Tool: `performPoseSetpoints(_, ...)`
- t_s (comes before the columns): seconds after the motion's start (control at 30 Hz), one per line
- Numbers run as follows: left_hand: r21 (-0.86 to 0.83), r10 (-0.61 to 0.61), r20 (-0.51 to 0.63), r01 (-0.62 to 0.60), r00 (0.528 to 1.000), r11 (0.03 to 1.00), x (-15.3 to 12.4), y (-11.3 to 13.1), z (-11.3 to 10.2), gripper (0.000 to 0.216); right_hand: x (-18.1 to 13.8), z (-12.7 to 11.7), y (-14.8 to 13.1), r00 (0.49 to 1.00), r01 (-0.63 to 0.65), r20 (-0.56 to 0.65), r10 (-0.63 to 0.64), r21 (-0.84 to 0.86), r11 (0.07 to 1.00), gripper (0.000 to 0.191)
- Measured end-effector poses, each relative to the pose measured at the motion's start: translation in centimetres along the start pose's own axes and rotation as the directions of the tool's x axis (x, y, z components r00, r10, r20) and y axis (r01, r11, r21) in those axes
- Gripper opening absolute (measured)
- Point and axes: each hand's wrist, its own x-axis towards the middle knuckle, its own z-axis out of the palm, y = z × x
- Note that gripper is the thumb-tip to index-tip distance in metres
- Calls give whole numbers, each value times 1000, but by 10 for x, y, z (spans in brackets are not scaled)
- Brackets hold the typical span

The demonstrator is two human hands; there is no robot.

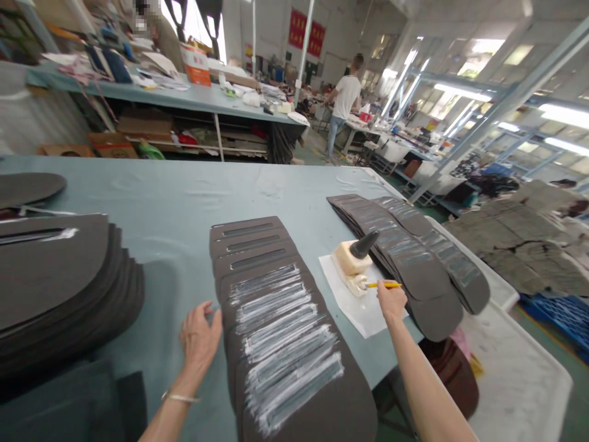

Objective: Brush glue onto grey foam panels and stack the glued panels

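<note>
My right hand [392, 301] pinches a small brush [390, 285] by its yellow handle. The brush tip is at the mouth of a glue-coated cream container [352, 258] with a black cone on top, which rests on a white sheet [335, 285]. In front of me, dark grey panels [322, 405] lie overlapped in a staggered row, each showing a narrow slot. White, wet-looking streaks surround the nearer slots; the farther ones look bare. Fingers apart, my left hand [201, 334] holds nothing beside the row's left edge, its thumb close to the panels; whether it touches cannot be made out.
A tall stack of dark panels [55, 276] stands at the left of the blue-grey table [161, 190]. More overlapped panels [414, 264] lie on the right. Behind is another cluttered table [175, 92]. One person [345, 98] stands farther back, another at upper left.
</note>
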Motion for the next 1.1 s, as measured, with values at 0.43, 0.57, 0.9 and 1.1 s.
performPoseSetpoints(0.43,-60,-40,-56,36,998,998,9,13,-11,23,-28,-16,-2,991,-39,127,38,5,999,35)
performPoseSetpoints(0.57,-70,-36,-38,34,999,997,20,26,-12,20,-62,6,-62,954,107,261,-147,163,981,38)
performPoseSetpoints(0.9,7,163,110,-165,980,986,22,36,-10,32,-201,125,-219,578,343,414,-703,659,670,28)
performPoseSetpoints(1.1,25,206,97,-209,974,978,19,35,-14,25,-132,130,-177,691,413,432,-579,421,808,30)
